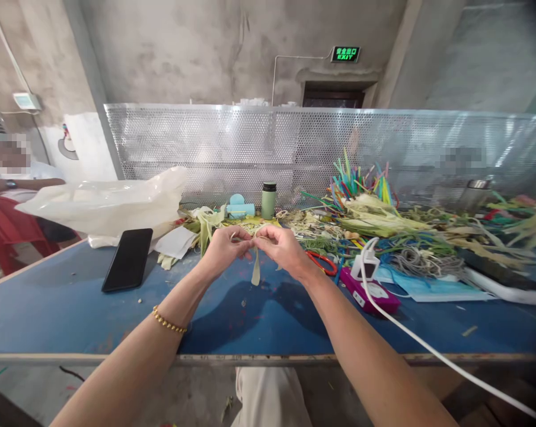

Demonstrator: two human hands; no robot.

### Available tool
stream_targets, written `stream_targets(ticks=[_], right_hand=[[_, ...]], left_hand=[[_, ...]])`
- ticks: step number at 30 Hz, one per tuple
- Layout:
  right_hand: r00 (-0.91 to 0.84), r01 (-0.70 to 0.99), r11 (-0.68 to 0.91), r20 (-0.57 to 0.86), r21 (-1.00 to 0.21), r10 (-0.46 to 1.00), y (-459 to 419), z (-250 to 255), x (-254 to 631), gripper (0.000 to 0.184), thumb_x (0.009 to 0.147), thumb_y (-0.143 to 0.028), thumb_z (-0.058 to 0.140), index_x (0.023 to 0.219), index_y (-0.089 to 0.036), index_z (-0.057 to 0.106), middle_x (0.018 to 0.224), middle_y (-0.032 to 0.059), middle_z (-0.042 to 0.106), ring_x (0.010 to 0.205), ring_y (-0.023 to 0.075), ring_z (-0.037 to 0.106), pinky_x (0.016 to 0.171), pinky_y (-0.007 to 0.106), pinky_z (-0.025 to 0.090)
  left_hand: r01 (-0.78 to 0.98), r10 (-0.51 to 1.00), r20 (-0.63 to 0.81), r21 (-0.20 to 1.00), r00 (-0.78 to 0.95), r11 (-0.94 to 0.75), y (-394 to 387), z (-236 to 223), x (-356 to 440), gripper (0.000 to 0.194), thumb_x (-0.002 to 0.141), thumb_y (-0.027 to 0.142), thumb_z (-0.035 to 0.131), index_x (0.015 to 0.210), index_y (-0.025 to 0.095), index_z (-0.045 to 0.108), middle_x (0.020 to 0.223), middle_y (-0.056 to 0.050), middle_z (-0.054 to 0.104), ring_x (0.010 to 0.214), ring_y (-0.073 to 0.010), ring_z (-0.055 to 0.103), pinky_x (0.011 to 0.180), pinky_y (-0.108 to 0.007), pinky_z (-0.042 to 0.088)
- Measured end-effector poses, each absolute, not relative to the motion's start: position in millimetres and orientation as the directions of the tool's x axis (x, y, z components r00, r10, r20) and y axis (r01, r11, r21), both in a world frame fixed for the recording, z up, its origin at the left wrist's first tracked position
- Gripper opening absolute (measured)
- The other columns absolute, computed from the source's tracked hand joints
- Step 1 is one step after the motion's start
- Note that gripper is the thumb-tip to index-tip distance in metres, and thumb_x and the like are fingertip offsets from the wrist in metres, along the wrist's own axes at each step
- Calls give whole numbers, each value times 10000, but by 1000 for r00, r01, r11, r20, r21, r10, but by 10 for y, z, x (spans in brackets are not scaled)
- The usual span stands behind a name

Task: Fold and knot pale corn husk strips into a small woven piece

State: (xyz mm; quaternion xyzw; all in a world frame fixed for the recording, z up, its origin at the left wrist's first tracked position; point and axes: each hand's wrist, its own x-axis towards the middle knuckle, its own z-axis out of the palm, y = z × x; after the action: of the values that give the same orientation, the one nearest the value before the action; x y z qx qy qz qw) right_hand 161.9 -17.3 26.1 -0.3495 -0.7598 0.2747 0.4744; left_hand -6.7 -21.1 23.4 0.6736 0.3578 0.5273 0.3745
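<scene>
At frame centre, left hand [229,247] and right hand [281,245] pinched one pale husk strip [256,274], apparently to steady it.

Left hand [227,250]: it pinches the pale strip [256,274], fingertips just beside the right ones.
Right hand [279,246]: it pinches the same strip, which hangs between both hands.
Black phone [128,261]: it lies on the blue table [156,329], left of the hands.
Green bottle [268,203]: it stands behind the hands.
Purple box [383,299]: right of the hands, with white charger [366,265].
</scene>
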Motion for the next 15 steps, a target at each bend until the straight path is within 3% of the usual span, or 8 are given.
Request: stream_targets(ticks=[6,12,15], right_hand=[[-347,371,685,591,-627,728,-208,312,1641,125,792,-268,586,727,-169,545,638,-40,447,596,97,378,551,226,303],[-380,369,693,580,-620,721,-216,310,1630,80,769,-229,558,715,-177,530,628,-50,418,587,91,346,541,218,289],[-383,369,683,567,-630,730,-223,314,1621,59,750,-217,555,709,-175,546,623,-47,435,585,92,358,547,218,299]], left_hand=[[79,868,426,885,254,-458,-217,287,-129,138,685,232,710,657,130,620,561,6,570,476,-92,500,487,-237,358],[-178,905,192,975,379,-133,-233,305,-136,59,642,174,641,625,137,598,552,-10,558,481,-104,503,501,-249,353],[-209,918,142,976,371,-67,-231,302,-120,63,627,151,631,588,135,585,526,-7,528,472,-99,482,494,-247,340]])
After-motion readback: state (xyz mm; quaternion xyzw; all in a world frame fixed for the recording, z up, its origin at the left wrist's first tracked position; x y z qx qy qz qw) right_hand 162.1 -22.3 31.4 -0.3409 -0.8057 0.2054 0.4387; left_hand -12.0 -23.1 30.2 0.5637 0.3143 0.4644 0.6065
